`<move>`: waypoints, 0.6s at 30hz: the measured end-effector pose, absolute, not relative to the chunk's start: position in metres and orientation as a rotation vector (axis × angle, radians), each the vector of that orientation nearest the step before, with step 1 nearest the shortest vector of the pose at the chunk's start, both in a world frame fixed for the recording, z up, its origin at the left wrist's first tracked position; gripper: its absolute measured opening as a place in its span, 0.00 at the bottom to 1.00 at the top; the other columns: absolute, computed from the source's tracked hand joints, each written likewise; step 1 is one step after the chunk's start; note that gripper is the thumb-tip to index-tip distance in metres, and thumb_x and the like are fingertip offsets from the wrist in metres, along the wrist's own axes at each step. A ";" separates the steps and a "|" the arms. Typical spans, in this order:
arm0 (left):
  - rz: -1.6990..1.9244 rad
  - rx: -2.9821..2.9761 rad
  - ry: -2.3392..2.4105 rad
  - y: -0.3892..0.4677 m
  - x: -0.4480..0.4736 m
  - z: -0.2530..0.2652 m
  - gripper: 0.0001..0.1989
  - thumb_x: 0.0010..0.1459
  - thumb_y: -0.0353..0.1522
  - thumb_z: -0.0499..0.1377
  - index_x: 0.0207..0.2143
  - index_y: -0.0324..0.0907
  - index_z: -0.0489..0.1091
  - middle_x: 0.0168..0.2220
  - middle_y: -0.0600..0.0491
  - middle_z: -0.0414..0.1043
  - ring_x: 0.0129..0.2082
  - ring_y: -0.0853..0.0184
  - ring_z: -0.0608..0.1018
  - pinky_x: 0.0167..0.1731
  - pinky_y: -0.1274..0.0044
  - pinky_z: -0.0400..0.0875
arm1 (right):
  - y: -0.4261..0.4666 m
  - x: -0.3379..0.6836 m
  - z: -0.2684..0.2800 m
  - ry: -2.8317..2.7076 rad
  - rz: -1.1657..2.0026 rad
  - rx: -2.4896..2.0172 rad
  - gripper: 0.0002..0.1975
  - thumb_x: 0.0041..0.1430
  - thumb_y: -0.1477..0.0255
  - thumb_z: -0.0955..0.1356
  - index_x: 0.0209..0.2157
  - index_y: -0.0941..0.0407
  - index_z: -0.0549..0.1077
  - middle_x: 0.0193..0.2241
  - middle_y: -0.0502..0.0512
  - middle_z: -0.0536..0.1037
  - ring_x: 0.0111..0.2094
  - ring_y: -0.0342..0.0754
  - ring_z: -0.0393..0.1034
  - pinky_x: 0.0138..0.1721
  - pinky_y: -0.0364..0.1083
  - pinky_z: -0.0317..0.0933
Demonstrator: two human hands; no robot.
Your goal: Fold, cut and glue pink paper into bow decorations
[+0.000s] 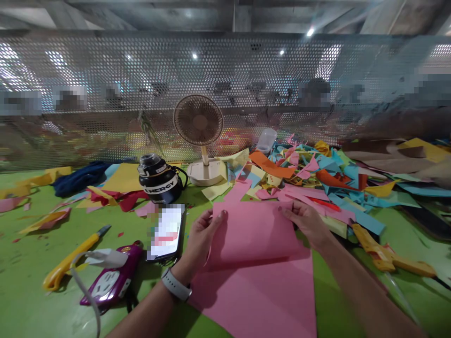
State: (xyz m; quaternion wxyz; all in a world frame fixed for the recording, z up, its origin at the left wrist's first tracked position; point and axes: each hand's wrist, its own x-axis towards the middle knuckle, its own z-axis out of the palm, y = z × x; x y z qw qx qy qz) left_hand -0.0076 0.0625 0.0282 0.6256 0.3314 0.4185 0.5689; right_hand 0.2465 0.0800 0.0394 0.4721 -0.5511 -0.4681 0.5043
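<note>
A pink sheet of paper [253,232] is stretched between my two hands near the middle of the green table. My left hand [203,232] pinches its upper left corner, thumb on top. At the upper right corner, my right hand [306,220] grips the same sheet between thumb and fingers. The sheet curves up toward me, and more pink paper [268,300] lies flat beneath its lower edge. Whether the two are one folded sheet or separate ones, I cannot tell. A lit smartphone [167,232] lies left of my left hand.
A small fan [198,121] and a black jug [158,180] stand behind. Colourful paper scraps [310,164] heap at back right. A yellow cutter knife [75,258] and a purple power strip [116,277] lie left; a yellow glue gun [384,251] lies right. A perforated metal screen [105,126] closes the back.
</note>
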 end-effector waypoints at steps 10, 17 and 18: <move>1.344 0.801 1.114 0.065 -0.010 0.024 0.21 0.36 0.44 0.73 0.29 0.39 0.76 0.23 0.56 0.75 0.21 0.74 0.72 0.22 0.83 0.67 | 0.079 0.244 0.038 -1.166 1.224 -1.302 0.25 0.38 0.49 0.75 0.26 0.57 0.71 0.21 0.48 0.72 0.22 0.42 0.62 0.24 0.43 0.56; 1.353 0.694 1.105 0.064 -0.007 0.028 0.23 0.31 0.42 0.75 0.29 0.39 0.76 0.24 0.55 0.77 0.23 0.71 0.75 0.24 0.82 0.70 | 0.078 0.243 0.037 -1.198 1.162 -1.301 0.27 0.38 0.47 0.74 0.21 0.56 0.65 0.17 0.44 0.62 0.21 0.39 0.52 0.22 0.42 0.46; 1.356 0.690 1.105 0.064 -0.007 0.029 0.23 0.31 0.42 0.75 0.29 0.39 0.77 0.25 0.55 0.77 0.23 0.71 0.75 0.24 0.82 0.70 | 0.079 0.243 0.037 -1.201 1.162 -1.298 0.27 0.39 0.47 0.73 0.21 0.56 0.65 0.17 0.44 0.61 0.21 0.39 0.51 0.22 0.42 0.46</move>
